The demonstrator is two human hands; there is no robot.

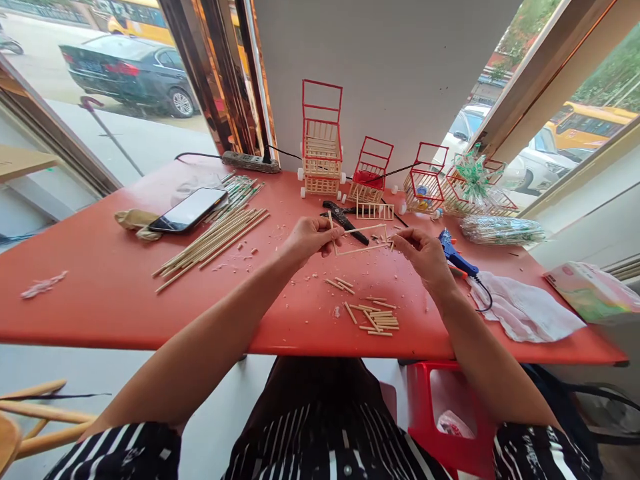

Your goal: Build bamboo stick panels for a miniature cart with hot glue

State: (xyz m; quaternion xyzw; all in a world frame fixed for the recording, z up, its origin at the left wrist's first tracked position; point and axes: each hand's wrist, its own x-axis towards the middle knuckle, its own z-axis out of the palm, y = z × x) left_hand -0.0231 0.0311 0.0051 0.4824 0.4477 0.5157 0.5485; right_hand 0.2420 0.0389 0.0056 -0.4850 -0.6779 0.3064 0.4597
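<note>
A small rectangular frame of thin wooden sticks (364, 251) is held up over the red table. My left hand (316, 237) pinches its left end, where one stick points upward. At the other end, my right hand (416, 248) has closed fingertips around a short wooden stick (393, 245) by the frame's corner. Black-handled pliers or cutters (345, 220) lie just behind the frame, partly covered by it. Beside them rests a ladder-like wooden panel (375, 211). Short cut sticks (383, 320) lie in a loose pile nearer the table's front edge.
Long wooden sticks (215, 243) and a phone (189, 210) lie left. Several miniature stick carts (323, 153) stand along the back. A blue glue gun (455, 255), white cloth (525, 307) and tissue pack (595, 290) are right. A red stool (420, 413) stands below the table (150, 327).
</note>
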